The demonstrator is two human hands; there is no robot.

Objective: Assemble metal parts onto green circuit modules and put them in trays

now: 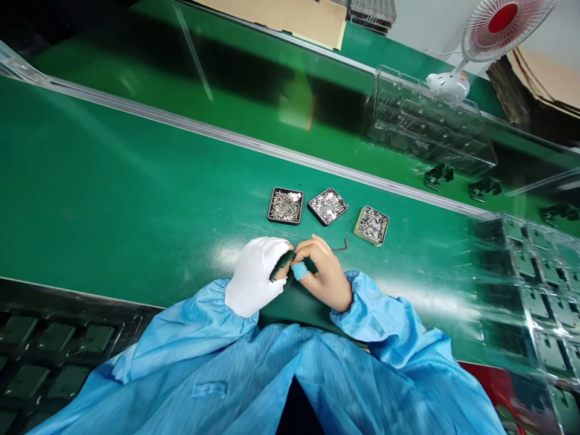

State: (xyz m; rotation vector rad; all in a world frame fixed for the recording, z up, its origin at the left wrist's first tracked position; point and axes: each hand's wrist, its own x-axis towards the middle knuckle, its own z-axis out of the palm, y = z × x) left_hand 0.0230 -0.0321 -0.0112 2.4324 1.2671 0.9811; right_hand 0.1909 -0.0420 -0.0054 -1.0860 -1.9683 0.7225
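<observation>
Left hand (256,272) grips a green part (282,265); right hand (325,273), grasp unclear, meets its edge.

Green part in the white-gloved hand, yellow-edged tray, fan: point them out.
Green part (282,264): head view, on its exposed portion.
Yellow-edged tray (367,239): head view, on its near wall.
Fan (502,18): head view, on its red hub.

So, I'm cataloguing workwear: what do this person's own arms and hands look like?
Both sleeves are loose, shiny and light blue, gathered at the wrists. The left hand wears a white glove; the right hand is ungloved, with a light-blue wrap on the thumb.
</observation>
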